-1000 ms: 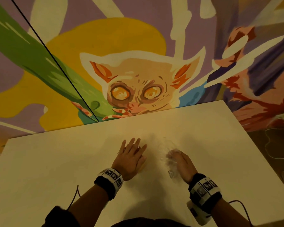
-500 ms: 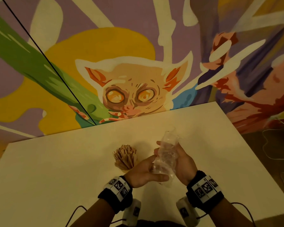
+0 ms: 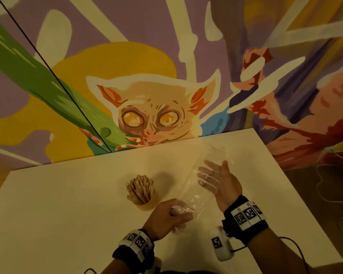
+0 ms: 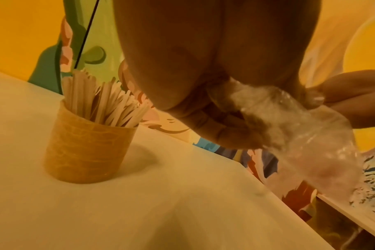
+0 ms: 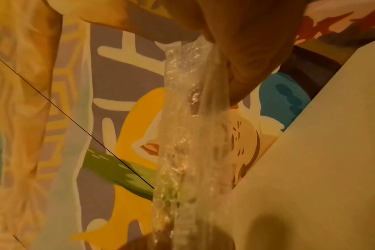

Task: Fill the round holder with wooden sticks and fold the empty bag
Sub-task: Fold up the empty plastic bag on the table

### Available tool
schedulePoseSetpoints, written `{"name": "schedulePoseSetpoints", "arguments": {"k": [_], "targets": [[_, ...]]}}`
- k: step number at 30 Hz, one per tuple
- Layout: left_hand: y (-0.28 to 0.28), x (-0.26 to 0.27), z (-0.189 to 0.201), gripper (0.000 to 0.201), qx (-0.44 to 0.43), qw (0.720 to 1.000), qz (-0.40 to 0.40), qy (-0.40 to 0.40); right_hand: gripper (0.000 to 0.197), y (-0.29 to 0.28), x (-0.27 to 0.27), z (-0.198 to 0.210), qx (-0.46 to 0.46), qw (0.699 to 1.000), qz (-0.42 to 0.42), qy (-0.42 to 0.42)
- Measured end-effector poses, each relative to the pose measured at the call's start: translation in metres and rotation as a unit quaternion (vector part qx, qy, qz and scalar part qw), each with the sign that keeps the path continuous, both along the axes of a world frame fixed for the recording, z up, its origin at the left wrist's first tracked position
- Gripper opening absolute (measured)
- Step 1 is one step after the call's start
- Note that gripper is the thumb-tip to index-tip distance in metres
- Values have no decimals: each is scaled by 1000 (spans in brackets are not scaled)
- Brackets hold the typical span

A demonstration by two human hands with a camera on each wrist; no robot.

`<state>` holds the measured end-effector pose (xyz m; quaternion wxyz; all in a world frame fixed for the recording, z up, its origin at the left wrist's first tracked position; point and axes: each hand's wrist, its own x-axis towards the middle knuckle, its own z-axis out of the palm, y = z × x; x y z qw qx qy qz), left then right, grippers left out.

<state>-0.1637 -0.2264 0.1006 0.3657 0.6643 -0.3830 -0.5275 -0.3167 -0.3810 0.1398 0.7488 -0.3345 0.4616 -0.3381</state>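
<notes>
A round tan holder (image 3: 145, 204) (image 4: 86, 148) packed with wooden sticks (image 3: 140, 189) (image 4: 101, 101) stands on the white table (image 3: 67, 214). Just right of it, both hands hold an empty clear plastic bag (image 3: 194, 186) (image 4: 300, 135) (image 5: 182, 135) stretched out long above the table. My left hand (image 3: 173, 216) (image 4: 235, 132) grips the bag's near, labelled end in curled fingers. My right hand (image 3: 216, 180) (image 5: 246, 50) is further up the bag. Its straight fingers lie behind the film and its thumb is at the bag's right edge, pinching it.
A painted mural wall (image 3: 147, 115) rises straight behind the table's far edge, crossed by a thin black line (image 3: 48, 62). The table's right edge (image 3: 285, 175) runs close to my right wrist, with thin cables (image 3: 329, 184) on the floor beyond it.
A second ago both hands lay low on the table. They then lifted the crumpled bag, and now it is pulled out long, with the right hand moved up and right along it.
</notes>
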Motion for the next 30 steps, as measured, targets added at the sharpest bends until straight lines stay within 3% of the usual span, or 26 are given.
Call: {"name": "schedulePoseSetpoints", "arguments": {"k": [6,9,11,15,18,21,25,27,30], "targets": [[7,-10,-8,13,2,997,74,29,61,-19,-12,7,27,998,-13,-49],[9,-17,-9,18,-5,993,116,33,63,-25,-15,7,44,995,-8,-87],[8,-21,-8,22,-19,988,151,38,62,-23,-16,5,54,994,47,-85],[7,-25,-3,25,-48,981,187,30,44,-1,-20,-4,-7,970,239,39],[9,-24,-7,33,-40,984,173,2,27,8,-22,-8,-67,962,253,79],[14,-15,-15,45,-37,984,170,-47,25,6,-24,-9,-92,960,251,89],[13,6,-15,37,-63,977,176,-99,24,-1,-29,-13,-131,945,280,107],[5,11,-6,32,-83,983,138,-89,23,-2,-30,-13,-147,934,308,109],[-15,10,13,43,-91,993,71,-38,22,0,-30,-14,-151,914,364,99]]}}
